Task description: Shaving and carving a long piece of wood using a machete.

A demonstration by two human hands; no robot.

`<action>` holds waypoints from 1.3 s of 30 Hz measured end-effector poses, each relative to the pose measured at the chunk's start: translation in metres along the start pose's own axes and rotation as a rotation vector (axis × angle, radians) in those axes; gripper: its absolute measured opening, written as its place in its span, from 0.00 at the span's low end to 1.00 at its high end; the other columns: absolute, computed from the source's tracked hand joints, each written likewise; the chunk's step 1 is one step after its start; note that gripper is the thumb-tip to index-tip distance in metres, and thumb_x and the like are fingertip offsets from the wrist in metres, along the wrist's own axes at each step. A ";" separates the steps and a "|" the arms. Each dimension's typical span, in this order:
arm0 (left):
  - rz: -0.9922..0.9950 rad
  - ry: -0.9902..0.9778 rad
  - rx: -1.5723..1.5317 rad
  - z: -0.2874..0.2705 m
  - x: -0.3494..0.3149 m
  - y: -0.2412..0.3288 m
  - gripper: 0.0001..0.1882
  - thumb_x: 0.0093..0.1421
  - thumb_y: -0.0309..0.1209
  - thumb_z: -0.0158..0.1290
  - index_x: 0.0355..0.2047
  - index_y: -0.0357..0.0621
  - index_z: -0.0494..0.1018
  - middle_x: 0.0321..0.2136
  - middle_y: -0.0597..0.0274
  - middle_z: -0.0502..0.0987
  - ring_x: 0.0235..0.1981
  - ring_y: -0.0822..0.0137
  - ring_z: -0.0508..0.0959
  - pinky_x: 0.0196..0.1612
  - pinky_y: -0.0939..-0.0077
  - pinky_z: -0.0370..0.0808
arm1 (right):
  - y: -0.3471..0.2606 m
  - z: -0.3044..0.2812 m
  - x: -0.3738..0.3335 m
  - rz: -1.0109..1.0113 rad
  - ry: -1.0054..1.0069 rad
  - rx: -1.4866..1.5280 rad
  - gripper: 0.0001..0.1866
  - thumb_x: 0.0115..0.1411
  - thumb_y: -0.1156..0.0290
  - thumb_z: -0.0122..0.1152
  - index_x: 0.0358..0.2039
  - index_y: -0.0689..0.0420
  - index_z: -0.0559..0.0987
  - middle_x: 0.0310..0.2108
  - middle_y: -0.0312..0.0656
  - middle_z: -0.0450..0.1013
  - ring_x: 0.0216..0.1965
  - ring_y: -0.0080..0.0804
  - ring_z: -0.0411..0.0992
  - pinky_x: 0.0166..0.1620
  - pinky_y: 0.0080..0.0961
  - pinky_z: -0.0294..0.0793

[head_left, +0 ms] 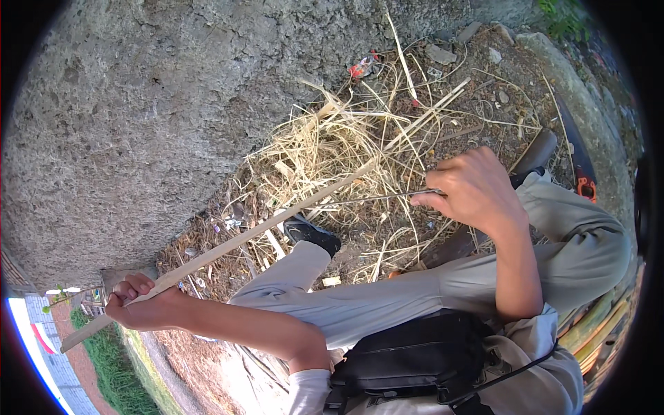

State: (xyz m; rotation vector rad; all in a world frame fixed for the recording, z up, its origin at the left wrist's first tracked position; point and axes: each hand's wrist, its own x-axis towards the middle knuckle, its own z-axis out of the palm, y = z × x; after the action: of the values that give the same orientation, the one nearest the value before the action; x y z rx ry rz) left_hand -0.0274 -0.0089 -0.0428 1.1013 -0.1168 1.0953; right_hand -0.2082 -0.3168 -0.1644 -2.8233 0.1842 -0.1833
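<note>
A long pale strip of bamboo or wood [235, 242] slants from the lower left up toward a heap of shavings. My left hand [142, 303] is closed around it near its lower end. My right hand [474, 190] is closed, gripping a thin dark knife-like blade [387, 198] that points left. The blade's far end reaches the strip's edge near its middle; whether it touches is hard to tell. Its handle is hidden in my fingers. Pale curled shavings [311, 149] lie in a tangle behind the strip.
A rough grey wall [138, 138] fills the left and back. A handsaw [575, 142] with an orange handle lies at the right. My black shoe [315, 235] is beside the shavings; a black bag [415, 356] rests on my lap. Bamboo poles [588, 328] lie at the lower right.
</note>
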 end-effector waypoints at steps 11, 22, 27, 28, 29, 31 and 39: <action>-0.027 -0.004 0.010 -0.004 0.008 -0.004 0.11 0.55 0.29 0.40 0.19 0.49 0.51 0.14 0.67 0.54 0.11 0.76 0.54 0.13 0.80 0.50 | -0.013 0.014 -0.003 -0.114 0.125 -0.162 0.14 0.50 0.56 0.63 0.17 0.53 0.79 0.14 0.37 0.72 0.20 0.34 0.75 0.23 0.30 0.72; -0.068 -0.081 -0.097 -0.014 0.018 -0.015 0.13 0.57 0.31 0.42 0.18 0.50 0.54 0.13 0.68 0.55 0.10 0.76 0.54 0.11 0.81 0.52 | -0.015 0.027 -0.005 -0.174 0.227 -0.264 0.15 0.51 0.56 0.63 0.17 0.52 0.79 0.14 0.38 0.72 0.20 0.33 0.75 0.24 0.30 0.73; -0.070 -0.115 -0.168 -0.018 0.019 -0.019 0.13 0.56 0.30 0.44 0.17 0.50 0.54 0.13 0.68 0.56 0.09 0.76 0.55 0.11 0.82 0.51 | 0.001 0.037 -0.002 0.025 -0.005 0.013 0.16 0.53 0.55 0.62 0.18 0.53 0.80 0.14 0.39 0.72 0.22 0.33 0.76 0.27 0.28 0.74; -0.069 -0.115 -0.171 -0.017 0.019 -0.019 0.13 0.56 0.30 0.44 0.17 0.50 0.54 0.13 0.68 0.56 0.09 0.76 0.55 0.11 0.82 0.51 | 0.001 0.037 -0.001 0.025 -0.003 0.012 0.16 0.53 0.55 0.62 0.18 0.53 0.80 0.14 0.39 0.72 0.22 0.33 0.76 0.27 0.28 0.74; -0.064 -0.102 -0.163 -0.017 0.020 -0.018 0.13 0.56 0.30 0.44 0.17 0.50 0.54 0.13 0.69 0.56 0.09 0.77 0.54 0.11 0.82 0.51 | -0.001 0.036 0.001 0.021 -0.003 0.001 0.16 0.53 0.55 0.62 0.18 0.53 0.80 0.14 0.38 0.72 0.21 0.33 0.76 0.26 0.28 0.73; -0.058 -0.088 -0.152 -0.014 0.018 -0.014 0.13 0.56 0.30 0.44 0.17 0.50 0.54 0.12 0.69 0.55 0.09 0.77 0.54 0.11 0.82 0.51 | -0.006 0.037 0.003 0.016 -0.006 -0.009 0.16 0.53 0.55 0.62 0.18 0.53 0.80 0.13 0.38 0.72 0.19 0.33 0.75 0.24 0.28 0.73; -0.045 -0.184 -0.186 -0.010 0.011 -0.009 0.15 0.56 0.30 0.43 0.15 0.51 0.54 0.11 0.69 0.56 0.08 0.76 0.54 0.10 0.82 0.52 | -0.029 0.077 0.006 -0.069 0.184 0.016 0.19 0.53 0.52 0.62 0.16 0.54 0.77 0.10 0.37 0.68 0.13 0.34 0.70 0.18 0.30 0.67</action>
State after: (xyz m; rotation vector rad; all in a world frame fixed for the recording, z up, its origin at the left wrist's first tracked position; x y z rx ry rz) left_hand -0.0195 0.0061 -0.0475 1.0297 -0.3316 0.9217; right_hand -0.1886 -0.2680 -0.2273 -2.7968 0.1249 -0.4590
